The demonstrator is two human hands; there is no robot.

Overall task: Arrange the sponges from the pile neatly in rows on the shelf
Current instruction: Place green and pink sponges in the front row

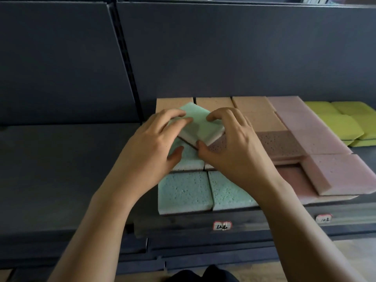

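Note:
A mint green sponge [198, 125] lies turned at an angle on top of the sponge rows, and both my hands hold it. My left hand [154, 143] grips its left edge, fingers on top and thumb below. My right hand [230, 143] grips its right side, with the thumb at the near corner. Two green sponges [184, 191] lie flat side by side at the front of the dark shelf [81, 169]. Another green one [188, 157] sits behind them, partly hidden by my hands. Orange sponges [252, 104] fill the back row.
Pink sponges [317, 135] run in a column to the right, with a brown-faced one [278, 141] beside them. Yellow-green sponges [345, 119] lie at the far right. Two price labels [222, 225] are stuck on the shelf's front edge. The left shelf bay is bare dark board.

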